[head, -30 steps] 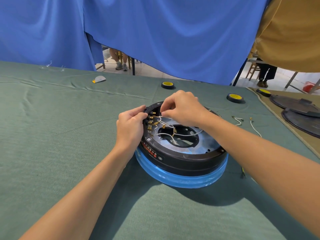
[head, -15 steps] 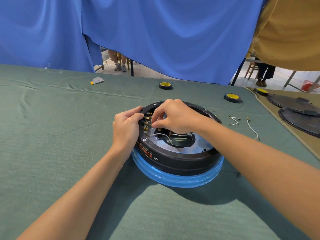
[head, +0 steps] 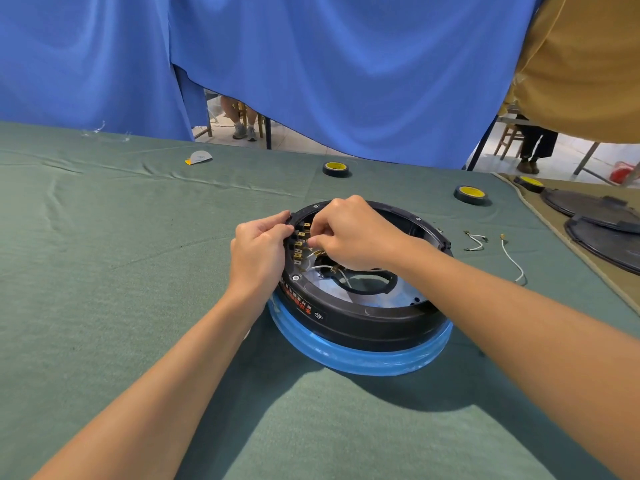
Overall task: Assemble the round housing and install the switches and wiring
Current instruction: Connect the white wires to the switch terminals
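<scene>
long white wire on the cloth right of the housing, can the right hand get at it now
Probably yes: the long white wire lies bare on the green cloth beside the right forearm, but the right hand must first release the wire connector it pinches.
</scene>
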Action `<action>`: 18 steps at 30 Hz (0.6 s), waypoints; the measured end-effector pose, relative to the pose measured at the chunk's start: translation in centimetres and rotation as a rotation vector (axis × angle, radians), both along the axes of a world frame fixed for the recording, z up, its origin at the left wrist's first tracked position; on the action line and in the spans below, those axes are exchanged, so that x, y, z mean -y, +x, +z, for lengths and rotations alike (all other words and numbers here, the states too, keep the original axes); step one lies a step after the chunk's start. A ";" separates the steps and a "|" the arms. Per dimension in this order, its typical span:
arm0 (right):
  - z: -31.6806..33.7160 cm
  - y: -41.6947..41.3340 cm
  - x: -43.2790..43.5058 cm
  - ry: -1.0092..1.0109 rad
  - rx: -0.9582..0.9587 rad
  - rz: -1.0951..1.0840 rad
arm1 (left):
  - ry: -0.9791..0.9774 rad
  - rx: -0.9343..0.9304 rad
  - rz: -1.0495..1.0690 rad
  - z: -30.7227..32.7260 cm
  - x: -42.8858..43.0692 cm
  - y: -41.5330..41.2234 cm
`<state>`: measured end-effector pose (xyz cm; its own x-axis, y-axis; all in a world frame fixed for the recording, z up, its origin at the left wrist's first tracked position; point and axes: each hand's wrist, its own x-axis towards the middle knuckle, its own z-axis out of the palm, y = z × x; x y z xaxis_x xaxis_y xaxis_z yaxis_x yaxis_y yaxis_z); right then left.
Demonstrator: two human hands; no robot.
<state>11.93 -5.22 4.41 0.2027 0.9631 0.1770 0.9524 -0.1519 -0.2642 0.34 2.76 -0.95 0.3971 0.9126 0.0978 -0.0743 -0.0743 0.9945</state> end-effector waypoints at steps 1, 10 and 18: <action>0.0 -0.1 0.0 0.002 0.000 -0.002 | 0.000 -0.001 -0.001 0.0 0.0 0.0; 0.1 -0.8 -0.6 -0.020 -0.017 -0.062 | 0.006 -0.016 -0.013 -0.3 -0.2 0.0; -0.1 -1.9 -1.2 -0.026 -0.087 -0.252 | -0.004 -0.020 0.000 -0.2 -0.2 0.1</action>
